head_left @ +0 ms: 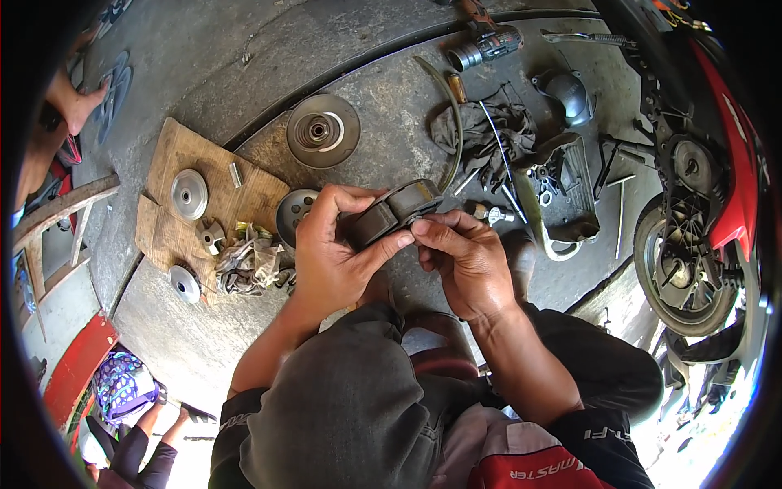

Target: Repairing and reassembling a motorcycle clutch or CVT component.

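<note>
My left hand [330,244] grips a dark curved clutch shoe assembly [391,212], held up over my knees. My right hand [456,257] pinches the part's lower right edge with thumb and fingers, touching my left thumb. Just behind my left hand a round drum-shaped metal part [292,210] lies on the concrete floor, partly hidden by my fingers.
A wooden board [191,208] at left bears a silver pulley disc [189,194], small parts and a dirty rag [248,262]. A larger pulley [322,130], a drive belt [453,122], a power tool [485,45], a cover [562,196] and a red scooter [700,196] lie behind. Another person's feet show lower left.
</note>
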`<control>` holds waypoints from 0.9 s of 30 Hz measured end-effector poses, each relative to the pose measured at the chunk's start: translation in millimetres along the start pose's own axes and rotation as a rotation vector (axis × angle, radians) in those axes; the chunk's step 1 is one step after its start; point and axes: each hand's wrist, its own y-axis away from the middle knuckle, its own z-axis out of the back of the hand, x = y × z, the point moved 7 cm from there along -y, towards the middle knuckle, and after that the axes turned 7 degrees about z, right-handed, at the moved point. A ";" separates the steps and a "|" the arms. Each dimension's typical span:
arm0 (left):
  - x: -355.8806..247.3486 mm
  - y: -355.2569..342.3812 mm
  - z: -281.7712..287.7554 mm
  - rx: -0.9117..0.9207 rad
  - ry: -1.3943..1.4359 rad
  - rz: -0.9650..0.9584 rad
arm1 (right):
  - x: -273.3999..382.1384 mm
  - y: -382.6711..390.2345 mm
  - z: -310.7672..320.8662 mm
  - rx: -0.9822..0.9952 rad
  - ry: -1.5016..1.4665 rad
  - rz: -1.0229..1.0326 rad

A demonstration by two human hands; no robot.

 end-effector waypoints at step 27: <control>27.4 3.3 29.6 -0.195 0.064 0.223 | -215.5 -9.4 128.2 0.655 1.750 0.158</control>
